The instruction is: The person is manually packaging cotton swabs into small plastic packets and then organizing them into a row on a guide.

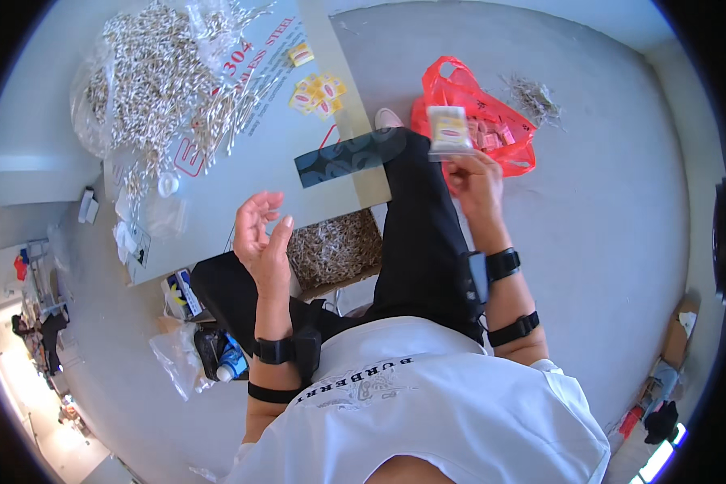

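Clear plastic pouch (450, 135) at 1 o'clock, above the red bag (523, 161); my right hand (480, 184) pinches its near edge, probably to keep the yellow face uncovered. Left hand (263, 246) holds nothing, fingers loosely apart. Film-printed table (218, 214) at 10, bearing yellow packets (323, 95), silvery pieces (149, 77). Grey floor (613, 218) at 3.

- Workshop-like room, small-parts packing; could be in a home, can't tell
- Metal-sheet-look table (254, 173), heaped with loose silvery pieces (145, 81)
- Yellow cards (319, 95) plus filled clear packet (449, 129): packing work
- More pieces in box (339, 286) underneath
- Red bag (520, 161) of pink packs on plain grey floor (605, 210)
- Clutter along walls
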Tool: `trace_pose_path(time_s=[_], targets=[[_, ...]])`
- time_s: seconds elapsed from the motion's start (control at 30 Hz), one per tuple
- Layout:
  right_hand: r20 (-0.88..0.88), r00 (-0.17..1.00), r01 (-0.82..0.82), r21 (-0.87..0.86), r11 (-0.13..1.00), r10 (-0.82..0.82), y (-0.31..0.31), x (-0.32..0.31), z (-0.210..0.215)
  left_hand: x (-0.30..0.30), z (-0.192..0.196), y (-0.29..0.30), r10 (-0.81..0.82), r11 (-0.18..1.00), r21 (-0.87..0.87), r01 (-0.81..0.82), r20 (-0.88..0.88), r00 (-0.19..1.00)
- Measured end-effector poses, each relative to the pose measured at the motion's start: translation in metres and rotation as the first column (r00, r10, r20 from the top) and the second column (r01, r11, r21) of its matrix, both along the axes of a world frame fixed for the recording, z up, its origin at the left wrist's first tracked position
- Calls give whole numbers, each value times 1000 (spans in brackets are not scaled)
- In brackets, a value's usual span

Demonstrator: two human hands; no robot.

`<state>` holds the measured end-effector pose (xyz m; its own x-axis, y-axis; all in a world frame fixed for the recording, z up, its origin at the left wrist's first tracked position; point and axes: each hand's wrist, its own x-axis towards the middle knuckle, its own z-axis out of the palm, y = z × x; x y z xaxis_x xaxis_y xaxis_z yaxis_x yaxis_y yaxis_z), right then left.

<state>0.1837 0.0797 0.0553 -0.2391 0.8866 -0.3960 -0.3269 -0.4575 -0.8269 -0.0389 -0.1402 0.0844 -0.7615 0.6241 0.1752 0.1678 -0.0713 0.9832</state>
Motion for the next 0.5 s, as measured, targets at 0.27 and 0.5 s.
trace_pose_path(time_s=[0.27,0.5], targets=[[21,988,150,-389,909,-154,104,75,-69,11,-17,19,-53,994,-86,62,103,993],[13,994,-107,-113,988,110,92,75,-112,-8,-40,10,24,967,-254,-4,74,997]])
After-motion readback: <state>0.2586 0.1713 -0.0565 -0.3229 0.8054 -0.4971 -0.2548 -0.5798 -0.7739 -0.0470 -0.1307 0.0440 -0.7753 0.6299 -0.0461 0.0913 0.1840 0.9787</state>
